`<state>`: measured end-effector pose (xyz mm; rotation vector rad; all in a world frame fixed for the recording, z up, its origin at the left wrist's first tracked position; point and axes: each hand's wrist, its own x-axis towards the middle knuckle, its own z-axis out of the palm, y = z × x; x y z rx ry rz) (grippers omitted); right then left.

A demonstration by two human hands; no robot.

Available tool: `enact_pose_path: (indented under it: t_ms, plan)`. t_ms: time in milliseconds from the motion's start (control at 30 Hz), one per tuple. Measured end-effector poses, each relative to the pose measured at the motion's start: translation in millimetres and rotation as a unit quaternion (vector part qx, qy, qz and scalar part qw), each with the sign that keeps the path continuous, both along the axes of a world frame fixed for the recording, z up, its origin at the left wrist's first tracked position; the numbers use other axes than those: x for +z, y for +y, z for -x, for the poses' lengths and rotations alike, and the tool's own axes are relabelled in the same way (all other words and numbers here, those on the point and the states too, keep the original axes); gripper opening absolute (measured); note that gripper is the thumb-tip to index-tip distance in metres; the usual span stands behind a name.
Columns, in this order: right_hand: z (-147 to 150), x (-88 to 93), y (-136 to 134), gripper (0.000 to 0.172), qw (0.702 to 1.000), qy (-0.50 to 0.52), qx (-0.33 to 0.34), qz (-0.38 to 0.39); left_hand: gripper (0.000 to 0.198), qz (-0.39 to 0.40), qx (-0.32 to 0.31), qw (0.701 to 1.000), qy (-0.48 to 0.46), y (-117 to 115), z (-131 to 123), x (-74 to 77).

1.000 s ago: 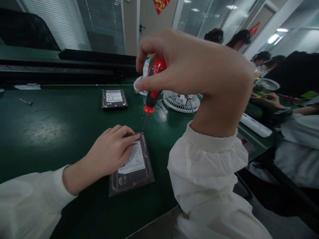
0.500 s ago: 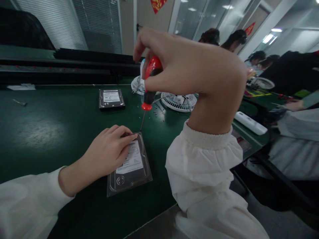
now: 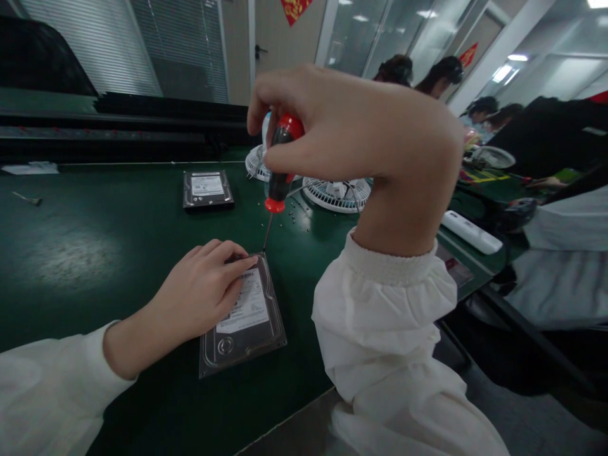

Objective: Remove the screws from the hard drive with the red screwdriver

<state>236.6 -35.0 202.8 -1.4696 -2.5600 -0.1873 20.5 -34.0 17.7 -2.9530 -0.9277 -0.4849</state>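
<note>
A hard drive (image 3: 273, 316) with a white label lies flat on the green table, turned slightly. My left hand (image 3: 209, 288) is laid across its left and far part, holding it down, with the index finger stretched over the top and some fingertips hidden. Above the far corner, my right hand (image 3: 327, 126) is closed around the red and black handle of a screwdriver (image 3: 279, 171). The shaft points down, slightly tilted, and its tip meets the drive's far right corner. The screw under the tip is too small to make out.
A second hard drive (image 3: 208, 190) lies farther back. Several loose screws (image 3: 293, 218) are scattered near white fan grilles (image 3: 337, 193). A white bar-shaped object (image 3: 471, 232) lies on the right. Other people sit at the right, one in a pale sleeve (image 3: 565, 234).
The screwdriver handle has turned in my right hand, showing more black on its side, while its tip stays at the corner. My left hand stays on the drive. The view has shifted slightly.
</note>
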Motion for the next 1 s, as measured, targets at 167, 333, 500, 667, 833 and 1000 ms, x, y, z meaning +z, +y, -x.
enact_pose_path:
  t_ms: [167,333,500,667,833,1000]
  plan:
    - [0.5,-0.6,-2.2,0.04,1.0,0.016,0.005,-0.012,0.046,0.0,0.0,1.0,0.003,-0.4,-0.1,1.1]
    - [1.8,-0.9,-5.2,0.048,1.0,-0.001,0.017,0.002,0.045,0.002,-0.002,1.0,0.0,-0.1,-1.0,1.6]
    - [5.9,-2.3,-0.4,0.039,0.999,0.023,0.012,-0.024,0.045,-0.004,-0.007,1.0,-0.005,-0.5,-0.5,1.2]
    - [6.0,-1.9,-2.0,0.04,1.0,0.018,0.014,-0.015,0.045,0.001,-0.003,1.0,0.0,-0.4,-0.1,1.8]
    - [4.2,-2.4,-5.2,0.042,1.0,0.014,0.01,-0.02,0.045,0.006,-0.004,1.0,0.003,-0.6,0.2,1.8]
    - [3.5,-2.2,-2.6,0.043,1.0,0.011,0.016,-0.018,0.044,0.004,-0.003,1.0,-0.005,-0.5,0.5,1.0]
